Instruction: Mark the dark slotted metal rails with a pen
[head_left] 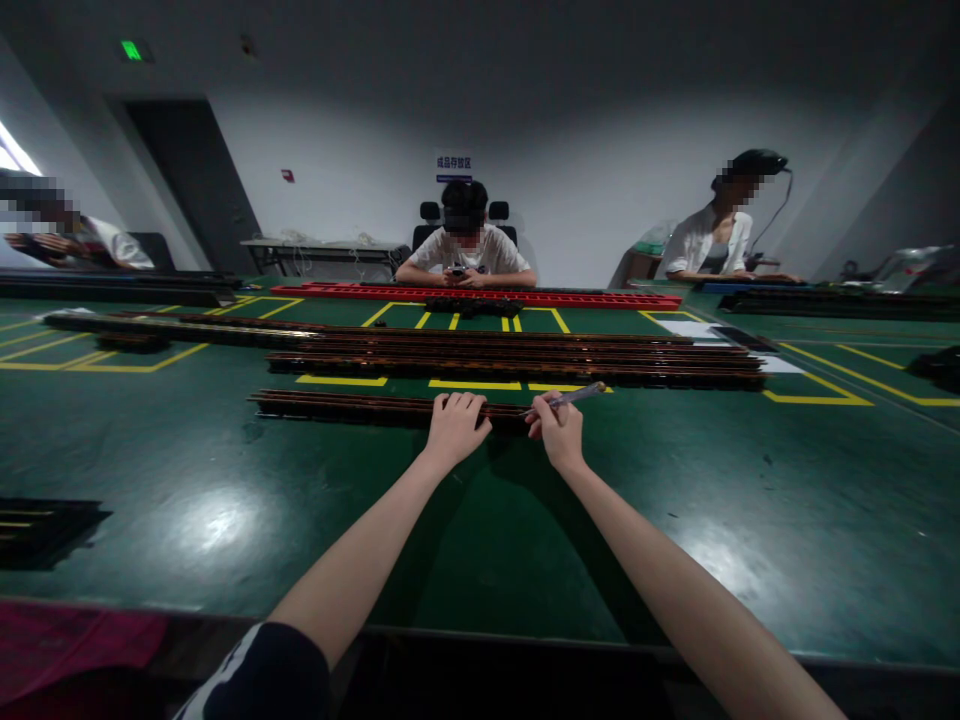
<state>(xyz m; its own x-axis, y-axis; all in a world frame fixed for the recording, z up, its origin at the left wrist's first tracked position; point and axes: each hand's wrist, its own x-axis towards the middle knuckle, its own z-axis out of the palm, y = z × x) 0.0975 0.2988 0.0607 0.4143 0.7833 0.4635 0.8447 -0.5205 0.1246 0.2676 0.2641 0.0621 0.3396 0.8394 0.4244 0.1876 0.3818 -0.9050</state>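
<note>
both forearms are reaching over the near edge of the bench (300, 520), slanting toward each other. left hand (456, 435) is lying palm down across a long dark strip (337, 405), fingers bending over its far side, thumb standing apart to the right; can't tell whether it is pinching or only pressing. right hand (559, 430) is pinching a slim pen-like tool (577, 394) between thumb and fingers, back end slanting up to the right, tip pointing at the strip near its right end; can't tell whether the tip is touching.

toward the bench's far right corner, a clear plastic thing (904, 268) is sitting, contents too small to make out.

the strip is running roughly parallel to the near edge, lying between that edge and a wider bundle of strips (517, 355). it is looking nearly black along its near side, thin coppery lines running lengthwise on top; can't tell if it is one piece or several side by side. yellow tape (341, 381) is showing between the two. a red rail (585, 298) is lying along the far edge, a co-worker (491, 250) sitting behind it.
</note>
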